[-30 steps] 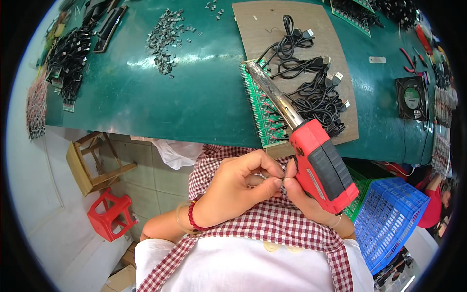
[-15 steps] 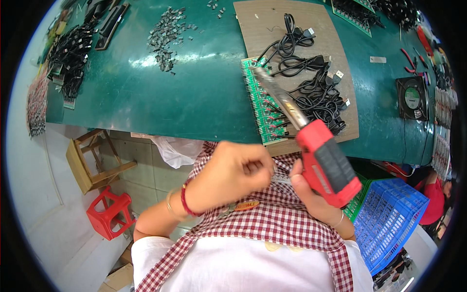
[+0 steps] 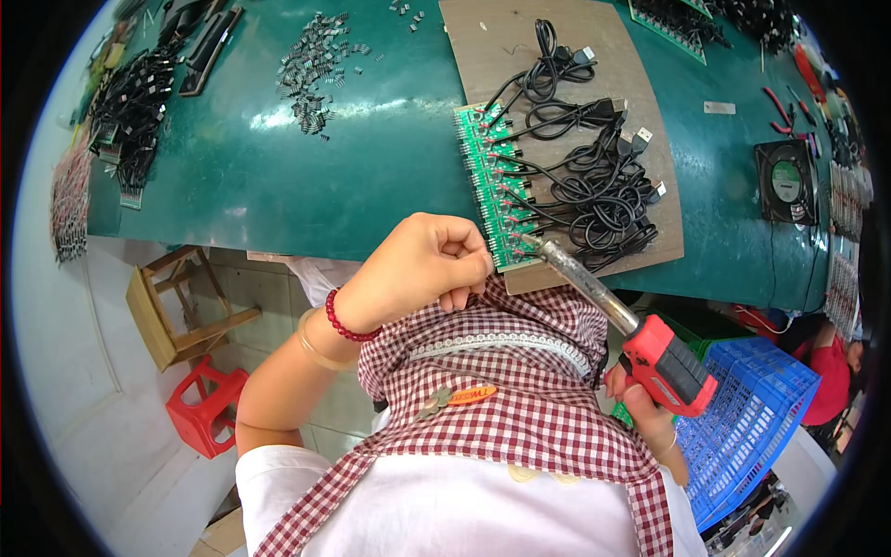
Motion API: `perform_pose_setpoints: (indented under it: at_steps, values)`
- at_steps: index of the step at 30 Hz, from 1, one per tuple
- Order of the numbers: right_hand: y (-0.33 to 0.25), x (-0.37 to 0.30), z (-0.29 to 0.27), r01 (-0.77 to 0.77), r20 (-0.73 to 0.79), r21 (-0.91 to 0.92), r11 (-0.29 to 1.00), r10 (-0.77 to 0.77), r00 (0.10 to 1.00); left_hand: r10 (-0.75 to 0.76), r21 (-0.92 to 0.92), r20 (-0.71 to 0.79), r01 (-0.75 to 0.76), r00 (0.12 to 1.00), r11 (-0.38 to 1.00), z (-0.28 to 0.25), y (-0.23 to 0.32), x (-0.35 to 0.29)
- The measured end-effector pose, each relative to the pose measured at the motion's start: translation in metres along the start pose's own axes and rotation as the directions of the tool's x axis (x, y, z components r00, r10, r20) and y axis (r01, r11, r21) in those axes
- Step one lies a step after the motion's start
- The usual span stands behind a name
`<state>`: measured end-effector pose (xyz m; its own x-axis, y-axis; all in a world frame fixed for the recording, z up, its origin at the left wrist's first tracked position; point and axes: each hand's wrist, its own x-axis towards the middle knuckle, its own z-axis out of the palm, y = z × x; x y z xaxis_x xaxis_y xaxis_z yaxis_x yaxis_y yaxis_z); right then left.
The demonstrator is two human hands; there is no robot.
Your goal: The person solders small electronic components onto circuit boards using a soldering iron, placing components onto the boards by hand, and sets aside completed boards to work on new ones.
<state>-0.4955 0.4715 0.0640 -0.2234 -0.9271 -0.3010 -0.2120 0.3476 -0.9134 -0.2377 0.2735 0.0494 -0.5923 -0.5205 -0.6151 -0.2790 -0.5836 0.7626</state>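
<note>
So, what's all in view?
Table: 1, green, ahead
Panel: 1, brown, on table
Circuit board: 1, green, panel's left edge
Cables: several, black, on panel
Iron: 1, red, black, right of centre
Small parts: many, dark, on table
Cable heap: 1, black, table's left
Fan: 1, black, table's right
Pliers: 1, red, past fan
Wooden stool: 1, brown, floor left
Plastic stool: 1, red, floor left
Crates: at least 2, blue, green, right
Apron: 1, red, white, worn
Left hand: 1, near circuit board
Right hand: 1, gripping iron

2 hands (image 3: pixel 422 269), 1 soldering gun (image 3: pixel 664 357), 1 brown board (image 3: pixel 492 42), 1 green circuit panel (image 3: pixel 492 186) on it, 2 stools (image 3: pixel 156 320), 1 blue crate (image 3: pixel 742 436). Black cables (image 3: pixel 594 200) too tangled to count.
</note>
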Motion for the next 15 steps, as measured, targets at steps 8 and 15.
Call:
perform_pose_setpoints:
  at_steps: [8, 15]
  values:
    - [0.008, 0.001, -0.002, 0.027, 0.182, -0.085, 0.996, -0.012, 0.983, -0.012, -0.024, 0.038, 0.013, 0.999, 1.000, -0.002, -0.002, 0.003]
    - [0.008, 0.002, 0.002, -0.025, 0.142, -0.071, 0.997, 0.035, 0.989, -0.008, -0.027, 0.034, 0.009, 0.999, 1.000, -0.001, -0.002, 0.003]
